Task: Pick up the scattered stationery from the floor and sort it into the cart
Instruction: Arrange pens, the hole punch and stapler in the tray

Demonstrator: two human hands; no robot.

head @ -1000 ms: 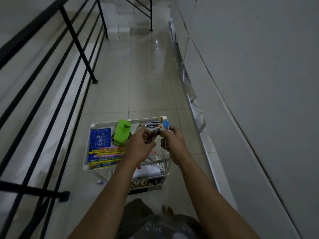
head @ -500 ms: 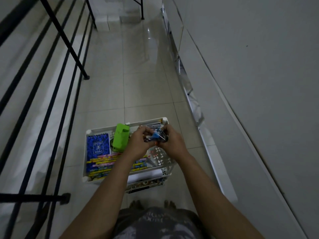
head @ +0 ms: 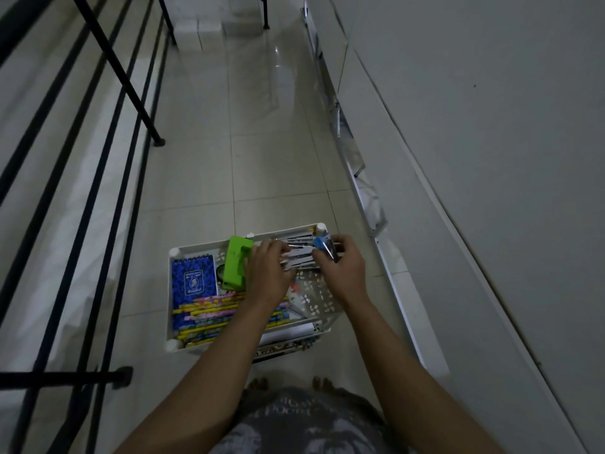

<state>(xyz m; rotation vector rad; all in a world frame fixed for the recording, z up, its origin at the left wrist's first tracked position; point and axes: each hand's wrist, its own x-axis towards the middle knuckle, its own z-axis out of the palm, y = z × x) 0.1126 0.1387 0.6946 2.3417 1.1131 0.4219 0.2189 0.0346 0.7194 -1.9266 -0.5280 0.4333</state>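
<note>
A white cart [head: 172, 291] stands on the tiled floor just in front of me. Its top tray holds a blue notepad [head: 193, 273], a green hole punch [head: 237, 262], several bright pencils [head: 209, 314] and a row of pens [head: 299, 253] at the far right. My left hand [head: 266, 273] reaches over the tray, its fingertips on the pens. My right hand [head: 343, 265] grips a small bundle of pens with a blue part [head: 322, 245] above the tray's far right corner.
A black railing [head: 108, 152] runs along the left, with a post foot [head: 122, 376] near the cart. A grey wall [head: 474, 158] with a white skirting board [head: 393, 273] runs down the right. Tiled floor [head: 255, 142] stretches ahead toward white steps [head: 203, 21].
Both hands have moved a little forward and lower over the cart's far right corner, and the bundle now lies against the row of pens. My view has tilted further down.
</note>
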